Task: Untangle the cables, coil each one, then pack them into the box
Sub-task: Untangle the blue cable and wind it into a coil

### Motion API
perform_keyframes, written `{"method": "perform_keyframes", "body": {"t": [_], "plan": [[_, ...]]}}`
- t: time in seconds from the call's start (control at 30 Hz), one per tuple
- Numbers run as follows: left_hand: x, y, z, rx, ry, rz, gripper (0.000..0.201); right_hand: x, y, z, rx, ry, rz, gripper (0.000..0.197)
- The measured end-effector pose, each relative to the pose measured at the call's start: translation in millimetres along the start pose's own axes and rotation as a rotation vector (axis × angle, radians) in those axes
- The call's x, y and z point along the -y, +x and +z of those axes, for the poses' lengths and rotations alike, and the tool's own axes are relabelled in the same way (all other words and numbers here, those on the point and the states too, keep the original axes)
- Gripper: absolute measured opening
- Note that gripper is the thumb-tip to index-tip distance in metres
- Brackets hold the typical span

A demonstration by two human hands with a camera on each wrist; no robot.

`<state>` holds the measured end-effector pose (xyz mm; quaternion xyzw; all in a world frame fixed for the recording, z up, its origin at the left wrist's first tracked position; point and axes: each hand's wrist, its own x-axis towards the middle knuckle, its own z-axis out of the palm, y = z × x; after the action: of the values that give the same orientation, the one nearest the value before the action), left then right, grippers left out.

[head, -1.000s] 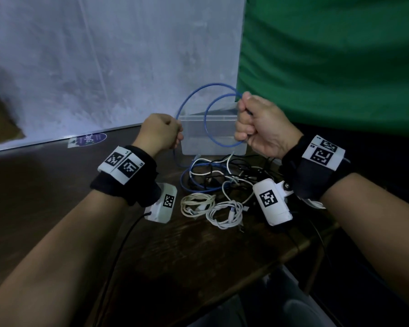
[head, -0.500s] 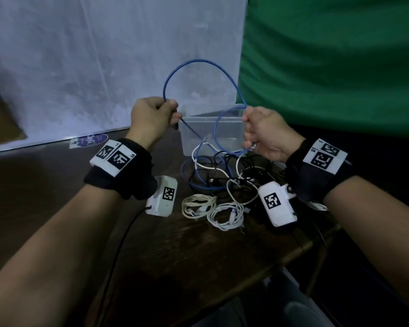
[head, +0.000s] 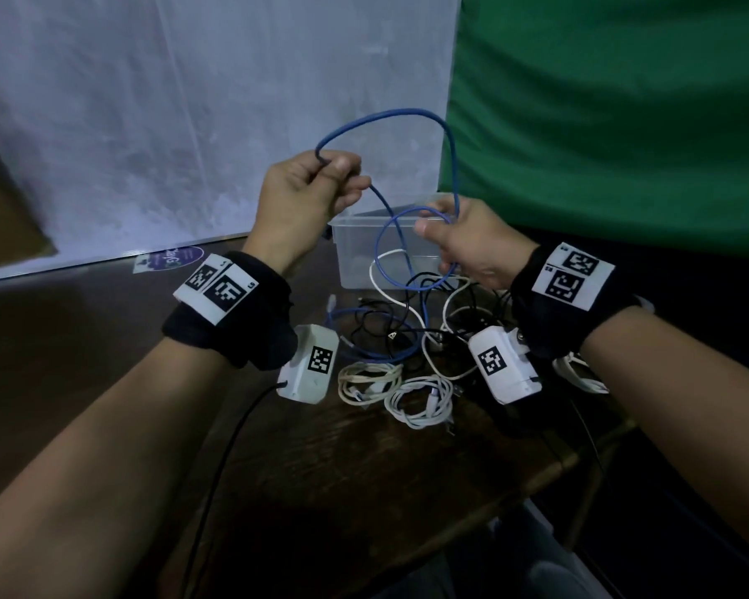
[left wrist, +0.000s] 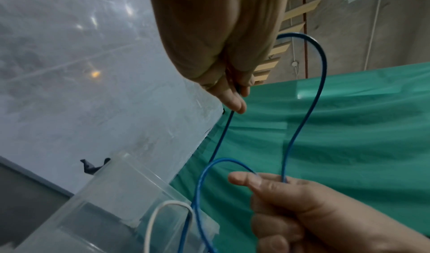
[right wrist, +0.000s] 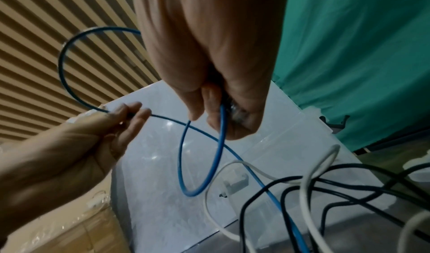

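Note:
A blue cable (head: 389,112) arcs above the table between my two hands. My left hand (head: 334,166) pinches it between thumb and fingers at the left end of the arc. My right hand (head: 433,222) grips a small loop of the same cable over the clear plastic box (head: 350,257). From my left hand the cable runs down into a tangle of black, white and blue cables (head: 407,322) in front of the box. The left wrist view shows the blue cable (left wrist: 318,91) leaving my left hand's fingers (left wrist: 235,98). The right wrist view shows the blue loop (right wrist: 181,165) hanging below my right hand's fingers (right wrist: 209,100).
Two coiled white cables (head: 368,380) (head: 424,399) lie on the dark wooden table (head: 321,490) nearer me. A white sheet (head: 191,123) and a green cloth (head: 602,123) hang behind the box. The table's right edge (head: 550,473) is close to my right arm.
My left hand has risen and drawn more blue cable up, so the arc stands taller and wider. My right hand has stayed over the box, holding its loop.

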<state>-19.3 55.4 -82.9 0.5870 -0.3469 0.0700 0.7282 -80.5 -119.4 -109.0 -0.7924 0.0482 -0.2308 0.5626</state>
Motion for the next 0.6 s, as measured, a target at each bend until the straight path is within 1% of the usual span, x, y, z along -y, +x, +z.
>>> {"method": "perform_keyframes", "body": {"t": [0.03,0.13,0.2,0.23,0.3,0.37,0.43,0.47,0.53,0.6], "plan": [[0,-1,1,0.008,-0.015,-0.013,0.02,-2,1,2,0.006,-0.06,-0.009,0.007],[0,-2,1,0.019,-0.091,-0.028,0.02,-10,7,8,0.017,-0.187,-0.006,0.016],[-1,-1,-1,0.019,-0.152,-0.039,0.019,-10,11,12,0.042,-0.233,-0.008,0.006],[-2,-1,-2,0.016,-0.176,-0.048,0.019,-9,13,13,0.057,-0.254,-0.008,0.006],[0,3,-6,-0.005,-0.2,-0.068,0.018,-8,19,14,0.062,-0.307,-0.007,0.015],[4,7,-10,-0.049,-0.157,-0.112,0.017,-7,24,11,0.027,-0.349,-0.003,0.023],[13,9,-13,-0.062,-0.097,-0.187,0.014,-6,30,9,0.009,-0.317,0.022,0.025],[19,9,-13,-0.038,-0.057,-0.234,0.013,-6,31,8,0.016,-0.287,0.038,0.022],[32,7,-9,0.078,0.129,-0.329,0.011,-3,31,7,0.04,-0.227,0.063,0.015],[42,4,-3,0.27,0.361,-0.402,0.017,0,28,6,0.07,-0.169,0.054,0.013]]}}
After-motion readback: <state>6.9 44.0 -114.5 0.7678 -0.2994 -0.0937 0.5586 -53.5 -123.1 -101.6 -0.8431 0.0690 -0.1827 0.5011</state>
